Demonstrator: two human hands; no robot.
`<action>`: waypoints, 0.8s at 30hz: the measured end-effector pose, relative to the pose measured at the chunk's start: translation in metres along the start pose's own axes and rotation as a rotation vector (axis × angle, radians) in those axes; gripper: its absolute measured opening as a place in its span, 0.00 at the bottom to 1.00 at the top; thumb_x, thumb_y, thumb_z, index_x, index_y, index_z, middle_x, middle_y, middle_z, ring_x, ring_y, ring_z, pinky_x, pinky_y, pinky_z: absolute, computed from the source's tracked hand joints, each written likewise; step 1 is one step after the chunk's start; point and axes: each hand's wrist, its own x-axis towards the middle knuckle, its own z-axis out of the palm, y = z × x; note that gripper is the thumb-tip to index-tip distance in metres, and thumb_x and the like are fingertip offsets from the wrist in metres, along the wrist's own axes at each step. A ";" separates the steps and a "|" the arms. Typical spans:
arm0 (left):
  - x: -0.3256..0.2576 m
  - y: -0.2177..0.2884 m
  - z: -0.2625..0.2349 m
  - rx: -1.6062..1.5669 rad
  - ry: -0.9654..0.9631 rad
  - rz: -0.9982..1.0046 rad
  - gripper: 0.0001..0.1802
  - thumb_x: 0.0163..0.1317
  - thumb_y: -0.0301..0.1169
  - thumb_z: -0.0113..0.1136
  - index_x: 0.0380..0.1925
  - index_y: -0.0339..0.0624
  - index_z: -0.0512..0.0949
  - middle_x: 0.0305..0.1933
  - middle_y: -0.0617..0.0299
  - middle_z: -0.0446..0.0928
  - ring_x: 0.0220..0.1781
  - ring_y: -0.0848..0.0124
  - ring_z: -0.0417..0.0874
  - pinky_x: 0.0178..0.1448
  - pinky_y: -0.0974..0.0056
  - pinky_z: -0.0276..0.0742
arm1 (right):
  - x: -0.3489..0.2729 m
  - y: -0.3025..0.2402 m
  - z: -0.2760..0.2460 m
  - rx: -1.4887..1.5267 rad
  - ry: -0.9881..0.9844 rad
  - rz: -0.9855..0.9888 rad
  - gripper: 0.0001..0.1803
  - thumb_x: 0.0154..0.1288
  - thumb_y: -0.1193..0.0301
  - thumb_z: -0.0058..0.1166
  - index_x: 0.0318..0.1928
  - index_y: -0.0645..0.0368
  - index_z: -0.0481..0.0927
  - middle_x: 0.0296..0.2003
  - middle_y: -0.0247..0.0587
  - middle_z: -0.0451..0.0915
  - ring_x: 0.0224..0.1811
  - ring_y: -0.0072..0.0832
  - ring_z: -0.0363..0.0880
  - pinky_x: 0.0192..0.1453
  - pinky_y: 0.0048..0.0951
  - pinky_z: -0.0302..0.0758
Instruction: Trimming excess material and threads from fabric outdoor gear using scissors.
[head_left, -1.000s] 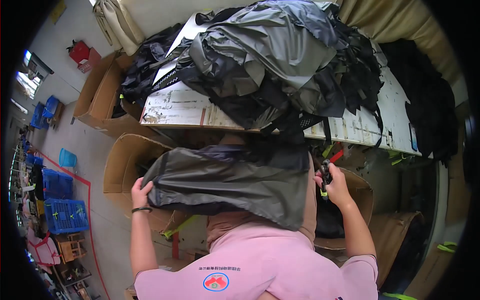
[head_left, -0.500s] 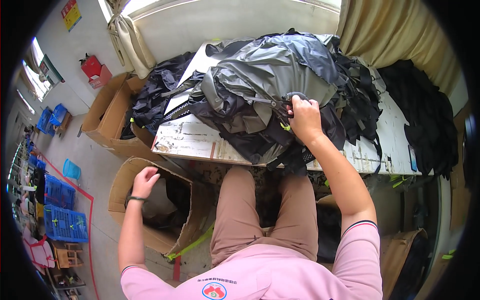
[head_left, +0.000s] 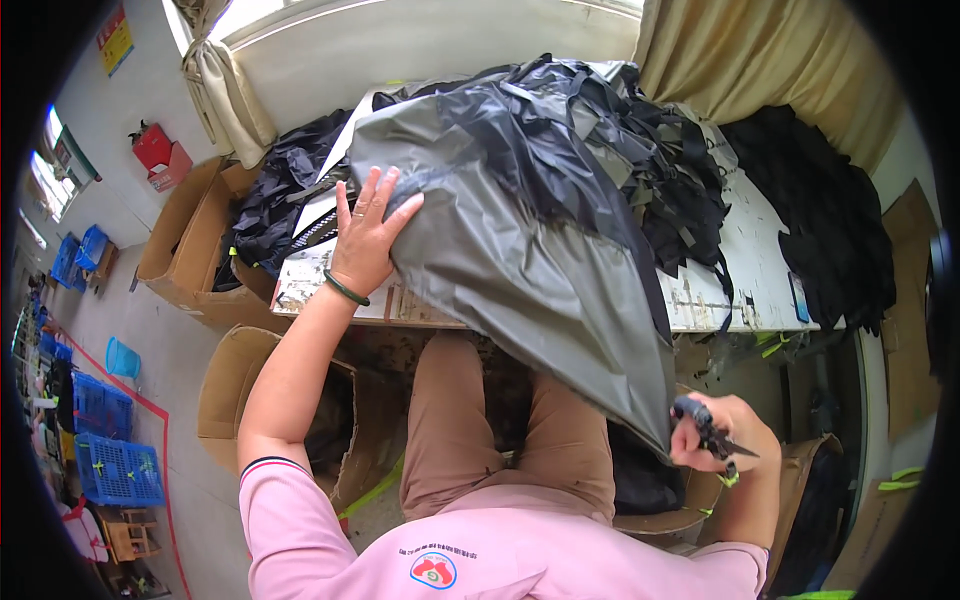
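Left hand (head_left: 368, 238): its fingers are standing wide apart, palm down, and are resting at the near-left edge of the grey fabric piece (head_left: 520, 260); no clear pinch is showing.

Right hand (head_left: 735, 430): its fingers are curling closely around the dark scissors (head_left: 712, 432), whose pointed blades are facing away from the cloth. They also seem to be pinching the fabric's lower corner, though the grip is partly hidden and one cannot be sure.

Fabric piece, grey with a dark band: it is stretching from the white table (head_left: 755, 240) down across the lap to the right hand, wrinkling in its middle.

State of work, by judgement: the piece is lying largely opened out, so the spreading is looking well advanced. No cut is showing, and the blades are not touching the cloth's face. The piece is yet to be set down or put away.

Surroundings: a dark fabric heap (head_left: 665, 165) is lying behind the piece, apparently awaiting handling; a black pile (head_left: 815, 215) is covering the table's right end. A cardboard box (head_left: 235, 385) is standing below the left forearm; another carton (head_left: 180, 240) is standing beside the table's left end.
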 end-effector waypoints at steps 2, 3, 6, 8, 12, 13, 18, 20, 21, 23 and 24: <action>-0.014 0.004 0.010 -0.255 -0.152 0.156 0.21 0.47 0.20 0.58 0.44 0.49 0.80 0.54 0.58 0.77 0.63 0.59 0.73 0.74 0.41 0.53 | -0.033 0.023 -0.007 -0.008 -0.037 0.022 0.10 0.46 0.80 0.66 0.27 0.58 0.77 0.29 0.37 0.83 0.31 0.31 0.81 0.52 0.32 0.74; -0.027 0.012 0.009 -0.389 -0.312 0.197 0.19 0.44 0.20 0.60 0.39 0.48 0.80 0.45 0.59 0.82 0.55 0.58 0.80 0.72 0.44 0.60 | -0.054 0.035 -0.007 0.022 0.007 0.145 0.10 0.46 0.80 0.66 0.29 0.59 0.78 0.28 0.36 0.83 0.31 0.29 0.81 0.50 0.31 0.74; -0.075 0.059 -0.033 -0.336 -0.731 0.349 0.14 0.44 0.25 0.61 0.36 0.46 0.80 0.33 0.59 0.80 0.43 0.59 0.82 0.60 0.52 0.74 | -0.091 0.060 0.002 0.147 0.095 0.576 0.12 0.46 0.82 0.67 0.28 0.60 0.75 0.28 0.37 0.82 0.29 0.20 0.78 0.38 0.22 0.74; -0.110 0.092 -0.056 -0.407 -1.123 0.359 0.14 0.46 0.28 0.63 0.36 0.44 0.79 0.34 0.57 0.80 0.45 0.57 0.82 0.54 0.53 0.76 | -0.115 0.100 0.006 0.132 0.053 0.704 0.12 0.47 0.81 0.67 0.31 0.60 0.76 0.27 0.33 0.81 0.30 0.17 0.77 0.36 0.21 0.73; -0.176 0.134 -0.069 -0.836 -1.412 0.432 0.25 0.56 0.46 0.67 0.46 0.37 0.79 0.43 0.50 0.81 0.47 0.52 0.82 0.49 0.54 0.79 | -0.125 0.170 0.023 0.037 -0.067 0.808 0.10 0.51 0.77 0.65 0.33 0.62 0.77 0.28 0.35 0.82 0.33 0.20 0.79 0.39 0.25 0.75; -0.174 0.137 -0.070 -0.852 -1.430 0.439 0.25 0.56 0.46 0.67 0.46 0.37 0.79 0.43 0.50 0.81 0.47 0.52 0.82 0.49 0.54 0.79 | -0.123 0.179 0.024 -0.071 -0.112 0.821 0.10 0.51 0.77 0.64 0.34 0.62 0.77 0.29 0.36 0.82 0.34 0.21 0.80 0.40 0.26 0.75; -0.169 0.129 -0.044 -1.173 -0.975 -0.201 0.15 0.59 0.37 0.67 0.39 0.38 0.80 0.38 0.53 0.80 0.41 0.57 0.81 0.46 0.58 0.77 | -0.065 0.170 0.039 0.035 0.124 0.606 0.11 0.52 0.80 0.64 0.35 0.62 0.75 0.30 0.34 0.81 0.36 0.19 0.79 0.42 0.25 0.75; -0.167 0.125 -0.029 -0.912 -0.677 -0.112 0.10 0.57 0.31 0.66 0.37 0.40 0.80 0.39 0.54 0.79 0.44 0.54 0.78 0.49 0.57 0.74 | -0.028 0.164 0.054 0.052 0.205 0.486 0.12 0.53 0.83 0.60 0.37 0.63 0.73 0.32 0.36 0.81 0.38 0.21 0.81 0.44 0.26 0.76; -0.169 0.122 -0.017 -0.842 -0.613 -0.062 0.12 0.55 0.30 0.67 0.40 0.41 0.79 0.43 0.55 0.78 0.48 0.53 0.77 0.53 0.56 0.72 | -0.012 0.169 0.064 0.103 0.270 0.452 0.13 0.53 0.83 0.61 0.38 0.63 0.71 0.33 0.36 0.81 0.38 0.21 0.81 0.45 0.26 0.76; -0.175 0.114 0.004 -0.732 -0.634 -0.034 0.16 0.52 0.30 0.69 0.41 0.43 0.79 0.48 0.55 0.76 0.52 0.53 0.74 0.55 0.54 0.71 | 0.012 0.199 0.083 0.078 0.301 0.336 0.14 0.52 0.83 0.61 0.37 0.63 0.70 0.34 0.40 0.81 0.36 0.26 0.81 0.43 0.28 0.76; -0.174 0.112 0.010 -0.719 -0.635 -0.043 0.16 0.52 0.30 0.69 0.41 0.43 0.79 0.48 0.55 0.76 0.52 0.53 0.74 0.55 0.54 0.71 | 0.025 0.206 0.086 -0.189 0.247 0.302 0.14 0.52 0.81 0.63 0.37 0.60 0.73 0.35 0.42 0.80 0.44 0.36 0.81 0.48 0.34 0.75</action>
